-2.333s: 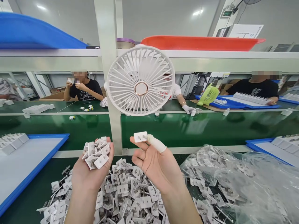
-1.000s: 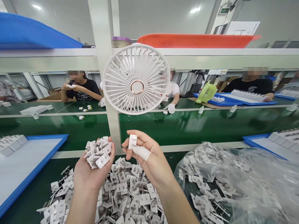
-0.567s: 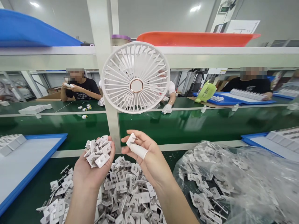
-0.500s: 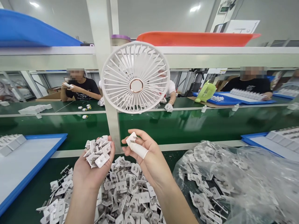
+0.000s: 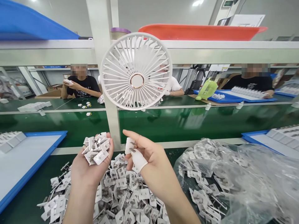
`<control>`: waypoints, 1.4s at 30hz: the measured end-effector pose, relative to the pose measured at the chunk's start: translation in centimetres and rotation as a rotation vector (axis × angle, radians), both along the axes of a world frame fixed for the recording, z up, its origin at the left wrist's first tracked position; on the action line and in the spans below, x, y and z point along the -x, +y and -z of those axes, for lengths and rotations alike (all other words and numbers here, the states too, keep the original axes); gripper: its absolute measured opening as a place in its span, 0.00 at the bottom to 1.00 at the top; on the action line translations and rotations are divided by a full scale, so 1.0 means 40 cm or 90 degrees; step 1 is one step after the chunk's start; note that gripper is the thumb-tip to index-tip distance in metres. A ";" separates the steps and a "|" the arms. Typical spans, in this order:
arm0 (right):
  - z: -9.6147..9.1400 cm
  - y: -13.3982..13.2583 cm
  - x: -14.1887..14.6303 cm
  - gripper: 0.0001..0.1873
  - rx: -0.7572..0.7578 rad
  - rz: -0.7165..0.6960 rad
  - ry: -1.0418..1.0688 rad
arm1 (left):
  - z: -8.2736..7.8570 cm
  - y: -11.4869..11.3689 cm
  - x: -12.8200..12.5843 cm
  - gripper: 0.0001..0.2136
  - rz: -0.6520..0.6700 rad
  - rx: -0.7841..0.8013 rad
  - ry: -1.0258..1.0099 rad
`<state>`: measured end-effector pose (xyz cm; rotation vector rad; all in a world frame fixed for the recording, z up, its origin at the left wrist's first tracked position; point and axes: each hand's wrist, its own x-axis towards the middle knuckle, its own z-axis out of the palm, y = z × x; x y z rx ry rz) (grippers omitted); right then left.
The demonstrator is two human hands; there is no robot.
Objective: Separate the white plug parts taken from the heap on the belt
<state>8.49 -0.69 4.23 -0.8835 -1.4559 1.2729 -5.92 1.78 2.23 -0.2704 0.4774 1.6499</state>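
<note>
My left hand [image 5: 87,174] is palm up and cupped around a small heap of white plug plates [image 5: 101,157] with metal prongs. To its right, my right hand [image 5: 150,158] pinches a single plug plate [image 5: 129,145] between thumb and fingers, its prongs pointing right. A white cover wraps the right thumb, and the index finger stretches out above the plate. Below both hands lies a large loose pile of the same plug plates [image 5: 135,194] on the green work surface.
A clear plastic bag [image 5: 252,177] of plug plates lies on the right. Blue-rimmed trays with white blocks stand left [image 5: 35,155] and right [image 5: 259,137]. A white fan [image 5: 136,81] hangs by the post ahead. Several people sit across the green belt [image 5: 187,124].
My right hand has turned the pinched plug plate more upright, and its index finger has straightened. The left hand still cradles its heap. Across the belt, a person's gloved hand has drawn back.
</note>
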 end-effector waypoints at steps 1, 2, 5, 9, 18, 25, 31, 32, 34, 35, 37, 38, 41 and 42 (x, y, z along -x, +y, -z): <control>0.000 -0.002 -0.001 0.27 0.001 0.003 -0.015 | -0.001 0.000 0.000 0.16 0.002 0.002 0.002; -0.001 -0.003 -0.001 0.28 0.003 0.003 -0.029 | -0.002 0.000 -0.001 0.16 0.004 0.005 0.004; -0.004 -0.005 -0.003 0.29 0.014 -0.009 -0.055 | -0.006 0.001 -0.002 0.16 0.004 0.014 0.009; -0.006 -0.003 -0.003 0.25 0.044 -0.028 -0.032 | -0.006 0.001 -0.003 0.16 0.001 0.013 0.011; -0.001 0.002 -0.002 0.24 -0.012 -0.027 -0.051 | -0.003 0.001 -0.002 0.16 0.003 0.013 0.003; 0.001 0.001 -0.008 0.27 0.005 -0.027 -0.096 | -0.005 -0.002 0.000 0.16 0.001 0.014 0.002; -0.011 -0.006 -0.002 0.25 0.042 -0.029 -0.095 | -0.006 -0.003 0.000 0.16 0.006 0.016 0.007; -0.010 -0.007 -0.001 0.25 0.038 -0.027 -0.094 | -0.006 -0.003 0.000 0.17 0.009 0.015 0.010; -0.006 -0.008 -0.002 0.24 0.012 -0.027 -0.087 | -0.005 -0.004 0.002 0.17 0.010 0.016 0.019; -0.003 -0.008 -0.003 0.24 -0.007 -0.029 -0.082 | -0.004 -0.005 0.003 0.18 0.008 0.017 0.025; 0.002 -0.009 -0.008 0.26 -0.041 -0.023 -0.089 | -0.003 -0.006 0.005 0.18 0.004 0.018 0.034; 0.003 -0.010 -0.010 0.28 -0.050 -0.017 -0.101 | -0.003 -0.007 0.005 0.18 0.006 0.017 0.035; 0.002 -0.016 -0.014 0.31 -0.037 -0.009 -0.131 | -0.005 -0.011 0.003 0.18 0.011 0.009 0.029; 0.000 -0.019 -0.015 0.32 -0.029 -0.011 -0.130 | -0.006 -0.013 0.001 0.18 0.011 0.007 0.027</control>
